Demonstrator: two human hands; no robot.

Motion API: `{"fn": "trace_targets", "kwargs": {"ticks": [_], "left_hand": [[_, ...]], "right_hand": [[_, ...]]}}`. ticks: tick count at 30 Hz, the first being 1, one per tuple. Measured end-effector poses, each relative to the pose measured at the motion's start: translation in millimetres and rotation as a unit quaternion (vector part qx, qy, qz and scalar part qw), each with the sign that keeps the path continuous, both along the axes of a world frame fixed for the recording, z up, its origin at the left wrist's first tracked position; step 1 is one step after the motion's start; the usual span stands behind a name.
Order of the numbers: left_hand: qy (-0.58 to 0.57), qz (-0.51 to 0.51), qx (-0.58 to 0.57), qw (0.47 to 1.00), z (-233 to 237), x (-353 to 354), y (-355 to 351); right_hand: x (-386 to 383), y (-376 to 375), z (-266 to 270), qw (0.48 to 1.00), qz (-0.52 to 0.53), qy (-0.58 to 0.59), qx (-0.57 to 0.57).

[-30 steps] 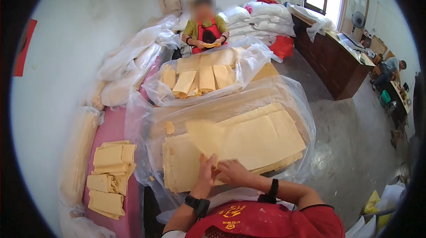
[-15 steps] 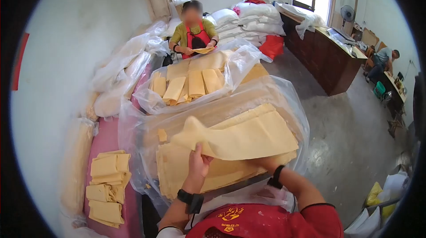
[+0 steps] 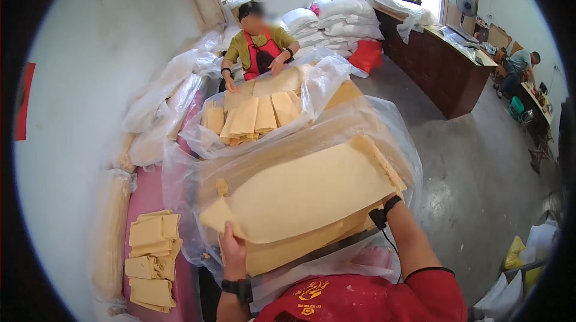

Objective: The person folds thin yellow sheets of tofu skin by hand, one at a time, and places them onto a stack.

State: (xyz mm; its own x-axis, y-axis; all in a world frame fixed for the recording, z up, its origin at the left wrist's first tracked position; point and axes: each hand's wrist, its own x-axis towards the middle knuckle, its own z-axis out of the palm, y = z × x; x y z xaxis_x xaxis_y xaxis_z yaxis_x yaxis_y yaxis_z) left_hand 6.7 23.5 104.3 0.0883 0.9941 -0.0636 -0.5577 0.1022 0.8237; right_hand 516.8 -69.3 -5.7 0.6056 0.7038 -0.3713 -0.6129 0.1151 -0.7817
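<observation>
A large pale-yellow sheet lies over a stack of similar sheets on clear plastic. My left hand pinches the sheet's near left corner between thumb and fingers, with a flap folded up beside it. At the sheet's right end is my right hand, its fingers hidden under the sheet's edge, so its grip cannot be made out. A small torn piece rests past the left end of the sheet.
Across the table a co-worker stands behind folded yellow pieces. More folded bundles lie on a pink surface at left. White sacks, a dark counter and another person are farther back.
My left hand has moved left and down with the sheet's corner, and the sheet now lies flatter. My right hand has shifted right and up. The co-worker's hands have parted and lowered.
</observation>
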Motion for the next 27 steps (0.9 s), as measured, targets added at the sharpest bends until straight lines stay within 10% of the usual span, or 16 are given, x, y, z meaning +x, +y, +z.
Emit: {"fn": "trace_targets", "kwargs": {"ticks": [5, 8, 10, 11, 15, 22, 24, 27], "left_hand": [[0.105, -0.029, -0.115, 0.987, -65.1, -75.8, -17.3], [0.255, 0.042, -0.138, 0.956, -67.9, -90.9, -25.0], [0.508, 0.287, 0.028, 0.812, -109.5, -122.2, 0.3], [0.539, 0.323, 0.074, 0.775, -57.1, -94.2, -10.5], [0.757, 0.160, 0.138, 0.618, -34.2, -40.9, -1.6], [0.754, 0.153, 0.096, 0.631, -92.0, -69.5, 7.9], [0.718, 0.156, 0.065, 0.675, -107.7, -101.6, 18.0], [0.600, 0.260, -0.010, 0.757, -94.8, -130.7, 35.7]], "right_hand": [[13.4, 11.4, 37.9, 0.994, 0.003, -0.091, -0.064], [-12.3, 0.6, 47.7, 0.802, 0.175, -0.510, -0.258], [-36.8, -1.1, 33.7, 0.691, 0.159, -0.633, -0.311], [-53.1, -0.5, 42.1, 0.674, 0.143, -0.650, -0.321], [-84.3, 16.1, 45.6, 0.608, 0.060, -0.727, -0.312], [-86.4, 18.8, 38.3, 0.663, 0.207, -0.662, -0.283], [-92.1, -4.0, 35.0, 0.868, 0.246, -0.407, -0.145], [-103.6, -36.1, 28.8, 0.929, 0.227, -0.262, -0.130]]}}
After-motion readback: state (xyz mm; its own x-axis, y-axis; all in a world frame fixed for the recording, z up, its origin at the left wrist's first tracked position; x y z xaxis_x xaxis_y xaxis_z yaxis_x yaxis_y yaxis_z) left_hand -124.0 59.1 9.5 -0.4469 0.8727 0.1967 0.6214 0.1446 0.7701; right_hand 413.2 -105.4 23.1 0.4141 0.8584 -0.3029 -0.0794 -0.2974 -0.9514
